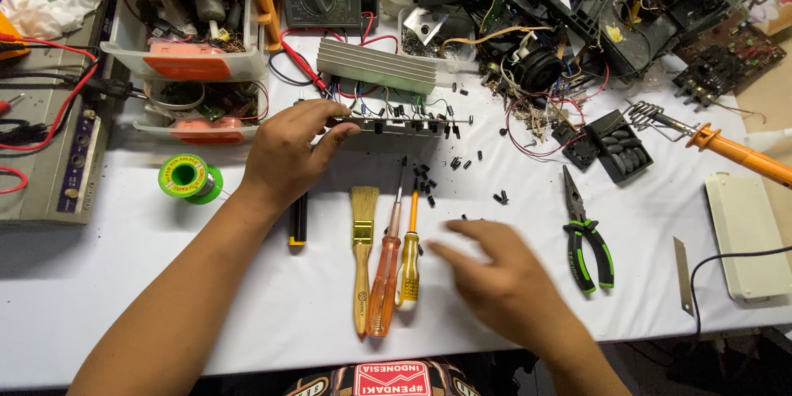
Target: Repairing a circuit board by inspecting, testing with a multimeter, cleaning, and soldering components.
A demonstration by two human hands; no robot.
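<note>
A long narrow circuit board is gripped at its near-left end by the left hand, thumb below and fingers curled over the top edge, so that the board stands on its long edge on the white table. Beyond the grip, wires run from the board to a ribbed metal heat sink lying just behind it. The board is judged light and stiff but fragile: small black parts stand along its edge and thin wires hang from it, so it is best taken by the bare ends or edges, as it is now, and not by the parts or the wires, which could be bent or torn.

The right hand is blurred, held flat and open over the table, nothing being grasped; it lies well to the near-right of the grip. Between the grip and that hand, loose small black parts are scattered, easily swept away or lost.

Directly below the grip lie a paintbrush, an orange screwdriver and a yellow screwdriver, side by side. To the left of the grip a green solder spool is seen; far to the right, green-handled pliers and a soldering iron.

Open room is found mostly nearer than the grip and to its left, on bare cloth. Behind and to the right the table is crowded with wires and dismantled housings, where the trailing wires could be snagged.
</note>
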